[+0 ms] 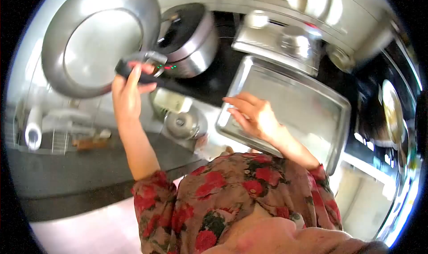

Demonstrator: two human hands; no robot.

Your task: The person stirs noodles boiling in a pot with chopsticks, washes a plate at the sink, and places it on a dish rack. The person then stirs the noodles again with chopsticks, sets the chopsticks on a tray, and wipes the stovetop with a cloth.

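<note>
A large grey metal wok (55, 49) is tilted up at the upper left, its pale round inner base facing me. My left hand (129, 87) is closed around its black handle, beside the rice-cooker-like pot (196, 55) with a dark lid and small lit red and green lights. My right hand (256, 116) hovers over the left part of a big rectangular metal tray (285, 104), fingers bent and slightly apart, with nothing visible in them. Whether it touches the tray I cannot tell.
Behind the tray stands a silvery box-like unit (276, 44) with a shiny metal container (296, 42) on it. Below the wok are a pale green block-like item (171, 101) and a round metal lid or pot (182, 124). A dark counter (102, 165) runs along the left.
</note>
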